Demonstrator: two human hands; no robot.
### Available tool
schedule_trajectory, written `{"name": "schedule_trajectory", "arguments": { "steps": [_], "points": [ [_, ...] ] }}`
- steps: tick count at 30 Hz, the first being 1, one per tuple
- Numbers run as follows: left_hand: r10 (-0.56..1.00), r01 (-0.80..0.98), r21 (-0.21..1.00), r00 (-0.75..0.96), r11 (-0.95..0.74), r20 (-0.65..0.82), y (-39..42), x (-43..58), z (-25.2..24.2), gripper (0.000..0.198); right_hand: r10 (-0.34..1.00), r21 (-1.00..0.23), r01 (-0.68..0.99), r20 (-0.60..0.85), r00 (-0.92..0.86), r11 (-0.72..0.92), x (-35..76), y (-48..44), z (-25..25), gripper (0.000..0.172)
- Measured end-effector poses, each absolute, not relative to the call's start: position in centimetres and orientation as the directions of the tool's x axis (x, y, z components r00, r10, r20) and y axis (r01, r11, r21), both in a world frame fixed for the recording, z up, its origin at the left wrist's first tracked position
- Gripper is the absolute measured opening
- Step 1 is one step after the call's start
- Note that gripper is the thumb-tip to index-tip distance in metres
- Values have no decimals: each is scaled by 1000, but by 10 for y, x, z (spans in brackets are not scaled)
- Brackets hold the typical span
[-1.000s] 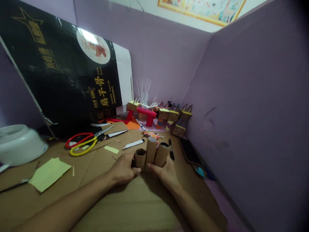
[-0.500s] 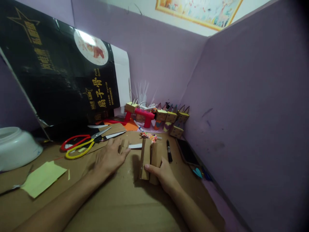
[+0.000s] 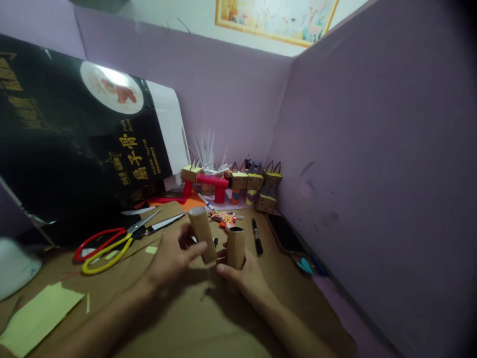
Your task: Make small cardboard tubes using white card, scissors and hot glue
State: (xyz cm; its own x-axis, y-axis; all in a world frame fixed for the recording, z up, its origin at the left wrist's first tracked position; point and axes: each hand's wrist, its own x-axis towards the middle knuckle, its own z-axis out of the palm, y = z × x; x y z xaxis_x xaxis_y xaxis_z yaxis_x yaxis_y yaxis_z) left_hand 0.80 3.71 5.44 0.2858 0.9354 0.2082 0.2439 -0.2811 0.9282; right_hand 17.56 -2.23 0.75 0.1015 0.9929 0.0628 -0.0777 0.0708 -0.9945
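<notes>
My left hand [image 3: 172, 256] grips a cardboard tube [image 3: 203, 236] between thumb and fingers; the tube leans to the left, its pale upper end blurred. Close beside it, a second cardboard tube [image 3: 236, 251] stands nearly upright with its dark open end facing up. Around that one my right hand [image 3: 251, 281] is closed, thumb on the near side. The lower ends of the two tubes come near each other. Behind the tubes lies a colourful patterned cutout [image 3: 225, 218], and a black marker [image 3: 257, 237] is right of my right hand.
Red-and-yellow-handled scissors [image 3: 112, 248] lie left, near yellow paper [image 3: 40, 315] and a white bowl [image 3: 17, 263]. Cardboard animal figures [image 3: 255, 181] line the back beside a large black box [image 3: 74, 144]. A phone [image 3: 285, 233] sits by the right wall [image 3: 365, 164].
My right hand held two cardboard pieces side by side; now each hand holds one tube. My left hand has come off the tabletop toward my right hand. The camera view has shifted.
</notes>
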Motion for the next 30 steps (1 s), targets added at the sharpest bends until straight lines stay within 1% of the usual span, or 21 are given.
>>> {"name": "schedule_trajectory", "arguments": {
  "steps": [2, 3, 6, 9, 11, 14, 20, 25, 30],
  "points": [
    [936, 348, 871, 188, -346, 297, 71, 10, 76, 34, 983, -998, -65, 10, 182, 22, 175, -20, 9, 40],
    [936, 397, 847, 152, -353, 319, 91, 13, 86, 34, 981, -998, -55, -2, 196, 9, 174, -19, 10, 37],
    [938, 472, 812, 126, -344, 324, 153, 34, 103, 27, 987, -999, -28, 13, 161, 18, 172, -20, 11, 32],
    [943, 541, 774, 144, -328, 299, 200, 60, 96, 20, 992, -999, -35, 17, 122, 21, 172, -22, 10, 30],
    [948, 571, 758, 174, -316, 265, 219, 74, 83, 24, 994, -999, -48, 13, 109, 18, 173, -22, 9, 28],
    [956, 610, 736, 202, -292, 213, 233, 88, 59, 29, 995, -999, -42, 12, 104, 16, 174, -23, 11, 27],
    [959, 646, 713, 242, -273, 148, 245, 99, 27, 30, 996, -1000, -5, -8, 89, -7, 174, -23, 14, 28],
    [958, 626, 732, 256, -268, 131, 254, 102, 16, 30, 995, -1000, -3, -14, 95, -14, 174, -22, 6, 25],
    [957, 595, 759, 259, -264, 129, 257, 104, 15, 29, 996, -1000, -9, 6, 88, 7, 174, -21, 5, 27]
  ]
}}
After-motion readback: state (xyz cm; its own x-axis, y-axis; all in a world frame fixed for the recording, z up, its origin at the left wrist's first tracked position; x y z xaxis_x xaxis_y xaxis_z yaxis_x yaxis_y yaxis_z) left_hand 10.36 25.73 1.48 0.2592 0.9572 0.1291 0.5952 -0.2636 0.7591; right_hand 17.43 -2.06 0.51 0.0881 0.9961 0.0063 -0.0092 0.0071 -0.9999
